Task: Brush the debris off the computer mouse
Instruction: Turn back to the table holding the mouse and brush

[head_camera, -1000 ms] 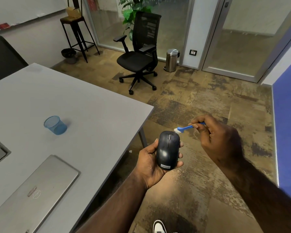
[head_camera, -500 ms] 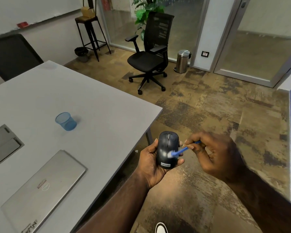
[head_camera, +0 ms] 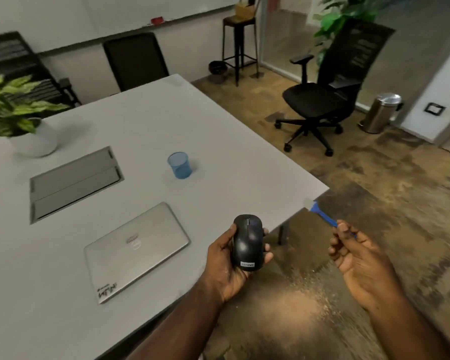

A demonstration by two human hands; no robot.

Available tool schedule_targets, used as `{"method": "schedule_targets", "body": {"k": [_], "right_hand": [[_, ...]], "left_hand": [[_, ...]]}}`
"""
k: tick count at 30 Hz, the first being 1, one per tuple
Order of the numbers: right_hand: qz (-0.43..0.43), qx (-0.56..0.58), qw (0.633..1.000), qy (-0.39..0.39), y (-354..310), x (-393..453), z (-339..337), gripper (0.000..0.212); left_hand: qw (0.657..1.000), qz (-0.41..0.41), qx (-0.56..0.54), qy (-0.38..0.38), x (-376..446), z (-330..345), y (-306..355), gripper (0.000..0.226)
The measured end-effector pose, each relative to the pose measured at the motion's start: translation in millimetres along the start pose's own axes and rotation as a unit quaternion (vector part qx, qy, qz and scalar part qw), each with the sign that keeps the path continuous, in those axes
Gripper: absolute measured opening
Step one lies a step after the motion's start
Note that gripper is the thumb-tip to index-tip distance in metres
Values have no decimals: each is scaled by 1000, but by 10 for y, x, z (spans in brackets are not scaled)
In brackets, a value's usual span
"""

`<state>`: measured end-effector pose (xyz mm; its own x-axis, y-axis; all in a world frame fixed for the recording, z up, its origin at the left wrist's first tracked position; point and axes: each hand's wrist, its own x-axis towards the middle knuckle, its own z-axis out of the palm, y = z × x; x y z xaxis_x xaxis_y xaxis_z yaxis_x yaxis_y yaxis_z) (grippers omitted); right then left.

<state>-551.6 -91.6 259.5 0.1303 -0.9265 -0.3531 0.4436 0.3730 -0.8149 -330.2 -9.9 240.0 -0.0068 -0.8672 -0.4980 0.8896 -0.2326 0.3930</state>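
Left hand cradles the black Lenovo mouse palm-up beside the table edge, fingers curled around its sides, exposing the top; right hand pinches a small blue brush, bristles well clear.

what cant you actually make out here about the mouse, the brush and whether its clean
- Debris on the mouse: head view, too small and dark to tell; only glare spots show.
- Mouse underside and left side: hidden by the left hand that cups it.
- Brush bristles: motion-blurred against the table corner.
- Brush handle end: hidden inside the right hand.
- Blue cup contents: too blurred to tell.
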Motion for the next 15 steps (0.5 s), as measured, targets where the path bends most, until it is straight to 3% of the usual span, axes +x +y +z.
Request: {"method": "schedule_targets", "body": {"k": [4, 7, 12, 15], "right_hand": [[109, 30, 993, -35, 185, 303, 439, 16], [145, -11, 987, -68, 350, 503, 831, 19], [127, -132, 978, -99, 708, 684, 1500, 19], [107, -195, 968, -112, 942, 713, 1881, 19]], "left_hand": [[998, 37, -16, 41, -35, -259, 307, 53], [996, 52, -23, 64, 0, -448, 539, 55], [989, 89, -37, 109, 146, -691, 959, 56], [984, 102, 13, 142, 287, -844, 1226, 47]]}}
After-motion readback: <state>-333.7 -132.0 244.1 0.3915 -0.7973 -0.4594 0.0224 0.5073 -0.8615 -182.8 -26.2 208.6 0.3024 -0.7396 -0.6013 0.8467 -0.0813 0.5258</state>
